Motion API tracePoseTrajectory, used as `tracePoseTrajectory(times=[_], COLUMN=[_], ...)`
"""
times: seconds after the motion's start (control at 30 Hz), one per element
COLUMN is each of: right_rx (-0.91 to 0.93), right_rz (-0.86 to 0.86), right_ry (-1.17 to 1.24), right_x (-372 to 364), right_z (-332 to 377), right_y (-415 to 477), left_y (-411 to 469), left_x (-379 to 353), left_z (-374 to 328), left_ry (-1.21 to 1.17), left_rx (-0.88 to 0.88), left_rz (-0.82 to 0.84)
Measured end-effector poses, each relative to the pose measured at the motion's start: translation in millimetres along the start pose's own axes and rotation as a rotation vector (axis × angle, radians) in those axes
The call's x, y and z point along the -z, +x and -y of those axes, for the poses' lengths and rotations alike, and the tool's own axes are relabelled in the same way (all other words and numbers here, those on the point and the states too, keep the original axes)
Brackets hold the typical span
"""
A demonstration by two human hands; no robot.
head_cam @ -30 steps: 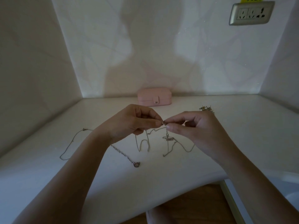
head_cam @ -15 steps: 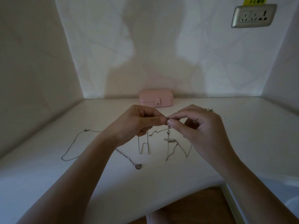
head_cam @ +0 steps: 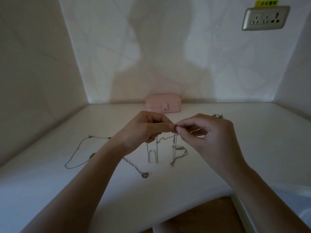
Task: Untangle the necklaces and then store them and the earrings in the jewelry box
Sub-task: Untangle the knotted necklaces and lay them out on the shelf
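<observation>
While both hands pinch one hanging necklace, second necklace lies flat; one box closed.

Dim, greyish light comes from behind me, throwing my soft shadow on the back wall; the thin chains blur slightly; the wide lens bends the wall edges outward; no glare.
</observation>
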State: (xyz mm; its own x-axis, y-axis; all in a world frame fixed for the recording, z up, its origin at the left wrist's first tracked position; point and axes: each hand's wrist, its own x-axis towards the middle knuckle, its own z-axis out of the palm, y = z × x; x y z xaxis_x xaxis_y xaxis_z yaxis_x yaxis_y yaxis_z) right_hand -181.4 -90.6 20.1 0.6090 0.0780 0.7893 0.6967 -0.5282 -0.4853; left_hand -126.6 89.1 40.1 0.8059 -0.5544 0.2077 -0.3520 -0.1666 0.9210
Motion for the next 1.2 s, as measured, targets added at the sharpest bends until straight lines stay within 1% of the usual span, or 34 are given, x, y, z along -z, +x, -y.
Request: tracePoseTrajectory(times=[0.1,0.23,0.4,0.5,0.63,0.7,0.8,1.07,1.2], right_rx=[0.002,-0.095,-0.086,-0.083,-0.108,-0.117,-0.133,-0.167,-0.173], right_rz=[0.035,0.063,-0.009,-0.046,0.043,0.104,0.165,0.261,0.286], right_ry=[-0.050,-0.065,-0.143,-0.134,-0.069,-0.077,-0.084,-0.052,-0.040], right_x=[2.4,3.7,-3.1,-6.1,-5.1,-3.5,-2.2,-1.9,-5.0], right_z=[-0.5,-2.1,-4.1,-4.9,-6.6,-7.0,-7.5,-9.1,-10.1], right_y=[2.1,4.4,2.8,3.0,6.4,7.9,8.2,7.8,7.6], left_y=[-0.9,-0.9,0.6,0.5,0.1,-0.2,-0.5,-0.3,-0.9], left_x=[-3.3,-9.2,-11.7,-11.1,-8.7,-8.7,-9.6,-10.8,-8.9], left_z=[-0.3,-0.4,-0.2,-0.5,0.0,0.7,1.2,0.1,-1.9], left_ry=[0.047,0.081,0.124,0.111,0.175,0.219,0.220,0.226,0.212], left_rx=[-0.016,-0.031,-0.054,-0.059,-0.060,-0.055,-0.040,0.006,0.060], left_rz=[-0.029,-0.076,-0.135,-0.147,-0.144,-0.132,-0.110,-0.086,-0.065])
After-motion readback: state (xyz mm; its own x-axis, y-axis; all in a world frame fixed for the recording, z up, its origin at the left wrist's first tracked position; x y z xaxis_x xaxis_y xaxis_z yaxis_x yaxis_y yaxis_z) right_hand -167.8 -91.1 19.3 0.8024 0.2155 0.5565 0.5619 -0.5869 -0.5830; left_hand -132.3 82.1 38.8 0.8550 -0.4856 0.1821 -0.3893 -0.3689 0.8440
